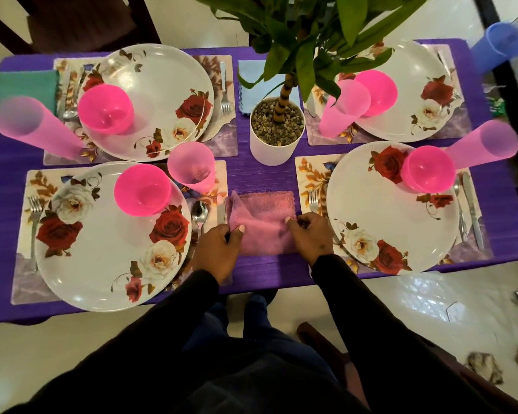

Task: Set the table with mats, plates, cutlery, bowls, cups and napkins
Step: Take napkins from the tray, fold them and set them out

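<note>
L hand [219,249] fingertips pinch near-left edge of pink napkin [263,222]; thumb + forefinger closed on the cloth, other fingers curled under. R hand [310,234] likewise pinches the near-right edge, fingers curled round the fold. Napkin lies lower centre of frame on purple table cover [260,180], betw. the two near place settings; left part is lifted/creased, far edge flat.

Step in hand (judged): napkin stage, folding or squaring this one beside near-left plate [111,237]. Knife [221,212] + spoon [199,213] sit just left of it, near-right plate [392,204] just right.

Other napkins: green [24,91] upper left, pale blue [251,85] top centre behind potted plant [277,130]. None seen by the upper-right setting, though leaves hide part of it.

Bowls, cups, mats, cutlery appear set at all 4 places.

Next move needs: both hands move together, keep edges aligned, press the crease flat, avoid nudging knife.
</note>
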A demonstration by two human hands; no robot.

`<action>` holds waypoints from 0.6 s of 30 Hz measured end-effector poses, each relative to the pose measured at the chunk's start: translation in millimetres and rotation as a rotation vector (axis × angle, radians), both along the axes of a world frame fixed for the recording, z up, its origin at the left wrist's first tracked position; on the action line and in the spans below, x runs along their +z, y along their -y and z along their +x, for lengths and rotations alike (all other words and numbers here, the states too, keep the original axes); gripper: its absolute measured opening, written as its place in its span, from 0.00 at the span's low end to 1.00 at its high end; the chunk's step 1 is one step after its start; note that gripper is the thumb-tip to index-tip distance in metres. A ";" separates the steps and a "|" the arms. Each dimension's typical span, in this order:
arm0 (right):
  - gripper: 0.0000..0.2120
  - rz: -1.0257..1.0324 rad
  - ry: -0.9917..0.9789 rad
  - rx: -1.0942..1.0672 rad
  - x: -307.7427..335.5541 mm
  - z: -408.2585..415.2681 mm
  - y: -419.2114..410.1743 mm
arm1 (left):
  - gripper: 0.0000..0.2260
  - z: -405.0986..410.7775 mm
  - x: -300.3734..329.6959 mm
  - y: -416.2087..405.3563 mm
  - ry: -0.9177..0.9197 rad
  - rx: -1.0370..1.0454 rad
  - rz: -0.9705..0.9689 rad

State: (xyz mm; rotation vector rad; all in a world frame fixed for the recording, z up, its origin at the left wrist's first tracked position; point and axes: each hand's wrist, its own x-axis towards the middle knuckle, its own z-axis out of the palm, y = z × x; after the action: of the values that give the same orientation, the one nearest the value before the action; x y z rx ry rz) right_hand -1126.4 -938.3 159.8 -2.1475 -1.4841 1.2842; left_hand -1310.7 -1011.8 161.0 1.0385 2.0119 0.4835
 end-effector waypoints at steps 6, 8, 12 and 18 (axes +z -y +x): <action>0.14 -0.086 0.110 0.225 2.4 8.4 2.7 | 0.15 2.1 2.4 11.6 -0.109 -0.068 -0.085; 0.14 -0.184 0.125 0.301 2.3 14.1 7.2 | 0.13 -1.1 0.4 14.6 -0.109 -0.142 -0.167; 0.09 -0.255 0.146 0.366 2.9 22.5 11.3 | 0.10 -8.9 3.8 13.9 -0.062 -0.232 -0.221; 0.08 -0.297 0.027 0.293 13.6 25.0 13.8 | 0.05 -12.1 5.9 15.5 0.289 0.000 -0.335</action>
State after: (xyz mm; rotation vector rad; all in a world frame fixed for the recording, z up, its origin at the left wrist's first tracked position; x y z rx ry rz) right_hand -1101.4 -952.1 173.4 -2.1850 -1.7680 1.6749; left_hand -1322.7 -1027.3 166.9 0.7185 1.7592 0.2660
